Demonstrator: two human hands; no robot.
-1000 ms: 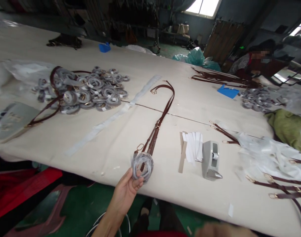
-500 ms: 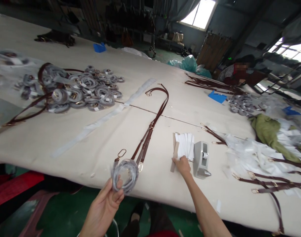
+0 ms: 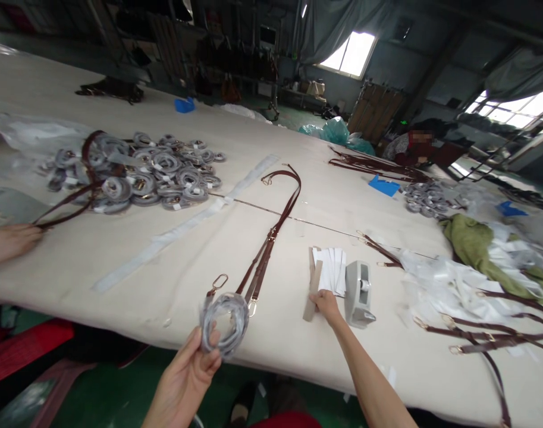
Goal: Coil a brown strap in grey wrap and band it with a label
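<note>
My left hand point(image 3: 193, 362), near the table's front edge, is closed round a coiled strap point(image 3: 226, 327) in cloudy clear wrapping. My right hand point(image 3: 328, 304) pinches a brown paper strip point(image 3: 314, 291) at the left side of a fanned stack of white paper strips point(image 3: 332, 267). Just right of that stack stands a grey tape dispenser point(image 3: 359, 294). Long brown leather straps point(image 3: 271, 238) with gold clasps lie beyond the coil. One clasp point(image 3: 219, 280) sits right behind it.
Many wrapped strap coils point(image 3: 164, 166) are heaped at left. Another person's hand point(image 3: 12, 241) rests by a brown strap there. At right lie white wrapping point(image 3: 449, 285), a green cloth point(image 3: 470, 241) and more straps point(image 3: 485, 339). A person point(image 3: 409, 148) sits at the far right.
Another person's hand has come in at the left edge. The view has shifted slightly. My left hand still has the coil, and my right hand is still at the paper strips.
</note>
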